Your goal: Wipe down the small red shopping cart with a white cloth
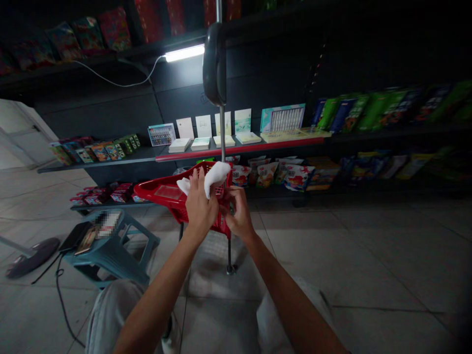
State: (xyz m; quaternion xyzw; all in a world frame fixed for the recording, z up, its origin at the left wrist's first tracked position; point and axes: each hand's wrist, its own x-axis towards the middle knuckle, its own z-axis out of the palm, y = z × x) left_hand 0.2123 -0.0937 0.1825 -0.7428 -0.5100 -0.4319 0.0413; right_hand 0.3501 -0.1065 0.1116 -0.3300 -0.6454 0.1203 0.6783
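In front of me stands a small red shopping cart (162, 192) with a mesh basket on thin dark legs. A crumpled white cloth (217, 176) lies against its near side and sticks out on both sides of my left hand (201, 209). The fingers of that hand press on the cloth, pointing up toward the basket. My right hand (239, 212) is at the basket's right edge, thumb and fingers curled together on the red plastic. Its fingertips are partly hidden, so anything small between them cannot be made out.
A metal pole (222, 132) with a dark housing rises behind the cart. At left, a blue-grey stool (121, 250) carries a phone-like device and papers, with a cable on the floor. Shelves (239, 149) hold books, boxes and snack bags. A round stand base (33, 256) lies far left.
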